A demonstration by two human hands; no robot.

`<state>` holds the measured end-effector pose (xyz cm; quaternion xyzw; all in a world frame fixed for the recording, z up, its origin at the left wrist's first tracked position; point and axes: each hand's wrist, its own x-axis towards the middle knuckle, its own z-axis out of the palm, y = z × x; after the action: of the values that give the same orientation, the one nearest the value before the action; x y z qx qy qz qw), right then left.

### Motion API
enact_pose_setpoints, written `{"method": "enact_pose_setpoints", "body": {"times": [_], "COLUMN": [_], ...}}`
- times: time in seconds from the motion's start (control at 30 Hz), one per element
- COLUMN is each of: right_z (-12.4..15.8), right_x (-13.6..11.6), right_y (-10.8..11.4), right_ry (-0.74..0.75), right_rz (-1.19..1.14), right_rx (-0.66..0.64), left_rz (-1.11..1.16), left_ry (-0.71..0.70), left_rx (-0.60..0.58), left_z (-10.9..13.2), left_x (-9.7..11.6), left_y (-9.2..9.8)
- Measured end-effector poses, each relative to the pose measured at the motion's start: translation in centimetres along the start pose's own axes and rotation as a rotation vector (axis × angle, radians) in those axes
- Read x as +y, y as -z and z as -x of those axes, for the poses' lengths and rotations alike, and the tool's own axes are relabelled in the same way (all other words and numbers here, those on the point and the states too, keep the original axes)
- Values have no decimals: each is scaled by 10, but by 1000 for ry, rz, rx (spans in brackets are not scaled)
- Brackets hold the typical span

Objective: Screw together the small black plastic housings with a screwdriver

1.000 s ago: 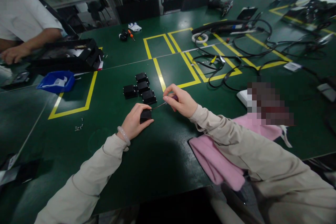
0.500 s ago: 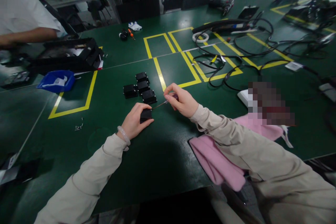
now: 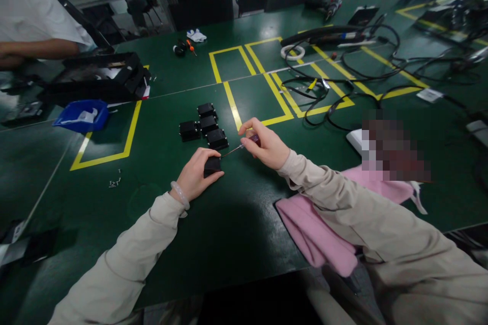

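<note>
On the green table, my left hand [image 3: 196, 172] is closed around a small black box [image 3: 212, 166], fingers over its top and thumb along its near side. My right hand [image 3: 265, 146] grips the dark red handle of a screwdriver [image 3: 233, 150]. Its thin shaft slants down to the left, and the tip meets the box's upper right corner, where a small screw seems to sit. Just beyond my left hand lie several similar black boxes [image 3: 208, 125] in a cluster, with small bright screws at their corners.
Loose screws [image 3: 115, 182] lie at the left, with a blue tray [image 3: 82, 116] and a black bin [image 3: 99, 78] farther back. Black cables [image 3: 328, 106] sprawl over the right side. A pink cloth [image 3: 316, 231] lies under my right forearm. A person in a white sleeve [image 3: 41, 15] sits at far left.
My right hand has shifted very slightly on the screwdriver handle. The box in my left hand stays in place, and the camera view has drifted a little.
</note>
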<state>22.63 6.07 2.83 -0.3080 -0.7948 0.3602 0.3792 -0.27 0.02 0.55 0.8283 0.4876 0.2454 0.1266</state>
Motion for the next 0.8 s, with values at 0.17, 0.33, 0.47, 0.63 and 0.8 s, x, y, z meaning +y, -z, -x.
{"method": "enact_pose_setpoints", "body": {"times": [0.17,0.33,0.47,0.63,0.8], "right_z": [1,1,1,2,3], "right_x": [-1,-3,-3,-2,-3], "right_y": [-1,1,0,0,1], "right_ry": [-19,9,-13,40,-3], "right_rz": [10,50,29,58,39], "right_rx": [-3,-3,-12,-1,-17], "left_rz": [-1,-2,7,-2,-9], "left_ry": [-4,-5,2,0,-6], "left_rx": [-2,3,5,-5,-1], "left_z": [0,0,0,0,0], "left_x": [0,-1,-1,-1,-1], "left_y": [0,0,-1,0,-1]}}
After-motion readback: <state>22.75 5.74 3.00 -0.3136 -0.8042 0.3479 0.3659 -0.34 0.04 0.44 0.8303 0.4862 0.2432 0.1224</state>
